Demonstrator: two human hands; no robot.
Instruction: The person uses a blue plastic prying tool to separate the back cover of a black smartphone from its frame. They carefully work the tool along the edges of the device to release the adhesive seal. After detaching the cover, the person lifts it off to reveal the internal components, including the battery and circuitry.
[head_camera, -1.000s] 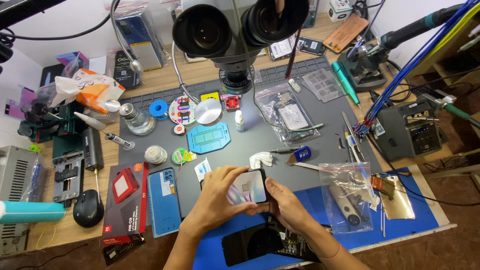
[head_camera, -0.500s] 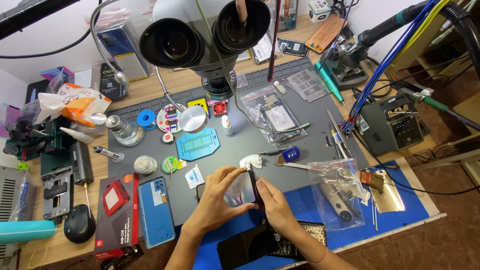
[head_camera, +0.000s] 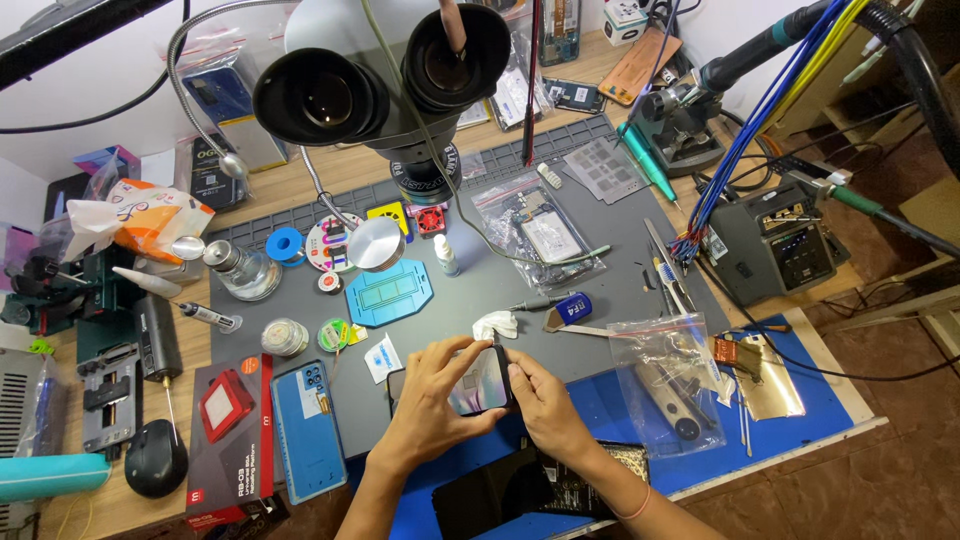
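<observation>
A smartphone (head_camera: 482, 383) with a shiny glass face lies on the grey work mat (head_camera: 560, 310), near its front edge. My left hand (head_camera: 432, 400) lies over its left part, thumb and fingers pressing on the glass. My right hand (head_camera: 540, 400) grips its right edge, fingertips at the top right corner. Both hands hold the phone together. A crumpled white wipe (head_camera: 496, 324) lies just behind the phone.
A stereo microscope (head_camera: 390, 90) hangs over the mat. Around it: blue phone (head_camera: 307, 428), red and black box (head_camera: 226, 430), blue stencil plate (head_camera: 390, 292), clear bags of parts (head_camera: 676, 375) (head_camera: 540, 235), small bottle (head_camera: 447, 256), tweezers, soldering station (head_camera: 770, 250), black mouse (head_camera: 155, 458).
The view has drifted slightly and the microscope sits lower in frame. My hands stay on the phone, with the right hand's fingers shifted up to its right edge.
</observation>
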